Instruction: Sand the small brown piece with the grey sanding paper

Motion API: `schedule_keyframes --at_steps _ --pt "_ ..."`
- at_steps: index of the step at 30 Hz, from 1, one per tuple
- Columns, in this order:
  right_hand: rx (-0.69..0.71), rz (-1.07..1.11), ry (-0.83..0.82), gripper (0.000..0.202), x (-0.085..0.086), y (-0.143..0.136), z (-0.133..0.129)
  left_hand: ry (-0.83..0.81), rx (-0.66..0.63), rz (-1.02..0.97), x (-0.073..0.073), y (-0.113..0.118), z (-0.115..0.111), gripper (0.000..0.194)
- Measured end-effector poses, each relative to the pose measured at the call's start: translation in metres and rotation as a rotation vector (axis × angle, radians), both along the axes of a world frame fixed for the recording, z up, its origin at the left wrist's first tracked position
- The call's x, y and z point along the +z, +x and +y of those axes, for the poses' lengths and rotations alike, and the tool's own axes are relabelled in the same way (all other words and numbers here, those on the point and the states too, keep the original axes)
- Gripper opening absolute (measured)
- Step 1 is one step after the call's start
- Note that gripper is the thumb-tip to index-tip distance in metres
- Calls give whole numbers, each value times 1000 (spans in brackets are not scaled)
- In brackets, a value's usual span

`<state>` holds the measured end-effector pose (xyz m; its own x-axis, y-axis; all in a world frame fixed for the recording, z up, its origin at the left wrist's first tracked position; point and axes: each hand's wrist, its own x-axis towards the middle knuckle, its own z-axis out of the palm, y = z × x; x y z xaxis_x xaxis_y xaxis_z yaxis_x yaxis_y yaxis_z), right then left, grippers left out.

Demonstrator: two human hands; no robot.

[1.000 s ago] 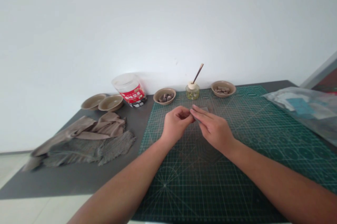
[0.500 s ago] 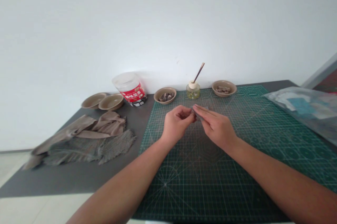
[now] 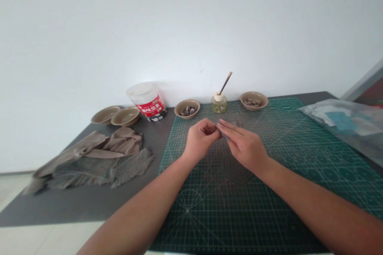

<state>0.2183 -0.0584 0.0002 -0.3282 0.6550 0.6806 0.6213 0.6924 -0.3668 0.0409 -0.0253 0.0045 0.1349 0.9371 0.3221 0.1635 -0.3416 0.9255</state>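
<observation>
Both hands meet over the green cutting mat, fingertips almost touching. My left hand is closed in a pinch; whatever sits between its thumb and fingers is too small and hidden to make out. My right hand lies with its fingers together, pressed over a small grey sheet that resembles sandpaper. Part of the sheet shows past the fingers and beneath them, close to the left fingertips. Behind the hands stand a bowl of dark, pale-edged pieces and a bowl of brown pieces.
A glass jar with a brush-like stick stands between these bowls. Leftward are a red-labelled plastic tub, two brown bowls and crumpled grey-brown cloths. A clear plastic bag lies at the right, and a white wall rises behind.
My right fingers have shifted slightly left over the grey sheet, and a little more of the sheet shows. The left hand keeps its pinch almost in place.
</observation>
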Motion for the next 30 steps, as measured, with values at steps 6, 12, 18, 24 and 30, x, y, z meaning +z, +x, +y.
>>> schedule_keyframes --at_steps 6,12,18,24,30 --pt "13 -7 32 49 2 -2 -3 12 17 -11 -1 1 -2 21" --pt "-133 142 -135 44 -1 4 7 -30 -32 -184 7 8 -7 21" --pt "-50 229 -99 47 0 -3 3 -65 -46 -152 3 7 -2 25" --pt "-2 167 -102 49 -1 -5 -2 -47 -84 -146 2 6 -1 23" --pt "4 115 -72 51 0 -5 -4 -38 -86 -139 5 6 -3 24"
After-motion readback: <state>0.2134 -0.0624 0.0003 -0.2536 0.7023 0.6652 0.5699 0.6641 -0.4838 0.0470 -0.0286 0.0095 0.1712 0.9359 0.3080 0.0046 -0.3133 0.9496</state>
